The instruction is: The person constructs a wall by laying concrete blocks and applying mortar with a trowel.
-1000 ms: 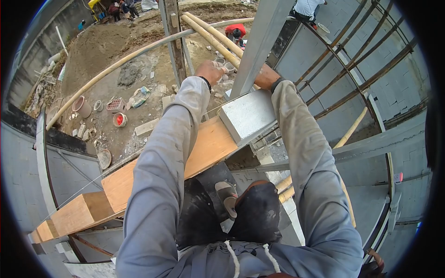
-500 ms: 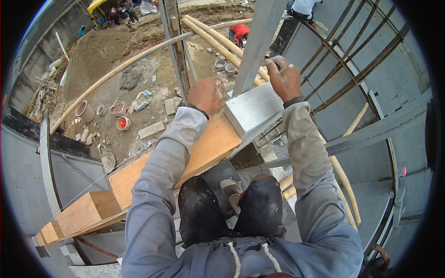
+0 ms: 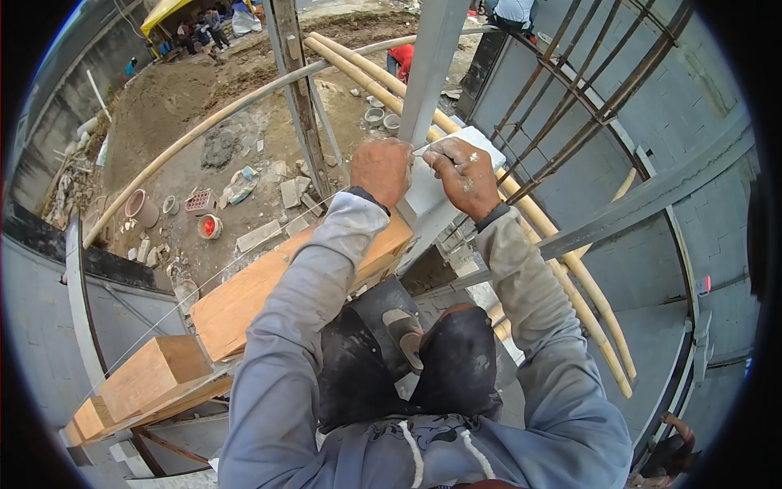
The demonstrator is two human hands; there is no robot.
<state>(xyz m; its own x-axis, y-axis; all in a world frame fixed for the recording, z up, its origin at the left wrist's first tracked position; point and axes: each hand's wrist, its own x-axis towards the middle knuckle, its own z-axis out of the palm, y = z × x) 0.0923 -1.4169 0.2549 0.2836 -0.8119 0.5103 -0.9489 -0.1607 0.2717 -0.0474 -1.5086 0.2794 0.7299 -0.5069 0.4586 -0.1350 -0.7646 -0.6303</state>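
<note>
Grey block (image 3: 444, 175) atop wooden beam (image 3: 269, 289), outdoors

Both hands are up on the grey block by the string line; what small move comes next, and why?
Probably draw the string taut across the grey block's top edge. The right hand pinches something thin at the block's top, the left hand grips the block's near side, and the string runs down-left past the wooden beam, so the line appears not yet fixed.
</note>
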